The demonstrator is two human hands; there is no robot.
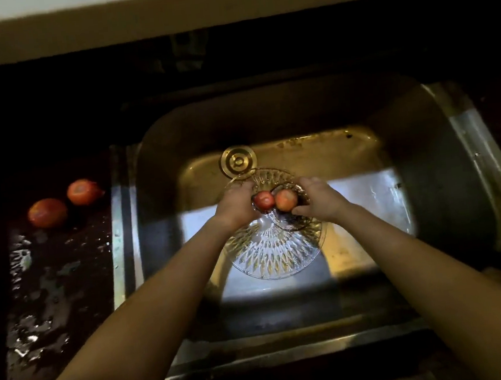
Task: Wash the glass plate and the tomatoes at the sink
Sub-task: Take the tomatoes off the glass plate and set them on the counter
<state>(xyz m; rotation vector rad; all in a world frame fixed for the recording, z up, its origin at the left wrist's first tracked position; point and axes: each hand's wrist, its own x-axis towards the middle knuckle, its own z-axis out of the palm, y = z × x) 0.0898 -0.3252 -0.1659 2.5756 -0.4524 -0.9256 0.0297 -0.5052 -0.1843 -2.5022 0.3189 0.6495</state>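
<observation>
A patterned glass plate [274,248] lies in the steel sink [425,179], under my hands. My left hand [235,205] is closed around a red tomato [264,200]. My right hand [320,198] is closed around an orange-red tomato [285,200]. The two tomatoes touch each other above the plate's far half. Water runs off them onto the glass. Two more tomatoes [48,212] [83,192] rest on the dark counter left of the sink.
The round drain cover [237,161] sits at the back of the sink floor, just beyond the plate. The dark counter [47,286] to the left is wet with puddles. A pale wall runs along the back. The scene is dim.
</observation>
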